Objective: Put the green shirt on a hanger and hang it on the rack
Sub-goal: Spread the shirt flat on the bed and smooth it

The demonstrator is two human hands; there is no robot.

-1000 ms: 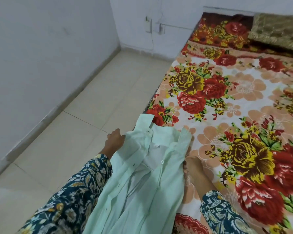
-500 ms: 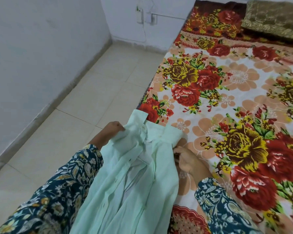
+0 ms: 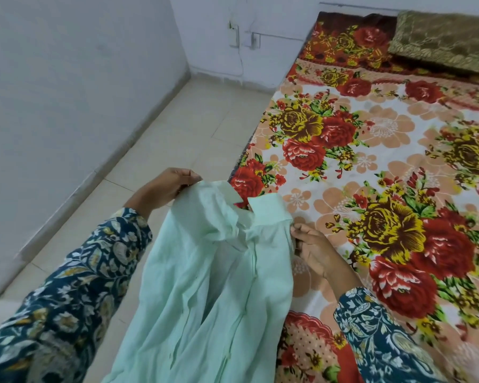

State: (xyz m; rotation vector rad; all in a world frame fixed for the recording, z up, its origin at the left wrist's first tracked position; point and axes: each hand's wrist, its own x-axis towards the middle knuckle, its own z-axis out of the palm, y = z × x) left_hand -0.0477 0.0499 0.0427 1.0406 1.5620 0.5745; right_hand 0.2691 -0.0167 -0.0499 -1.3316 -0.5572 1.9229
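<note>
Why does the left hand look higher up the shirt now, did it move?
Yes. The left hand has lifted the shirt shoulder up and out over the floor, leftward from the bed edge.

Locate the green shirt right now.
Head view, lower centre: the green shirt hangs between the left hand and right hand, both gripping its collar end, at the floral bedspread's left edge.
</note>
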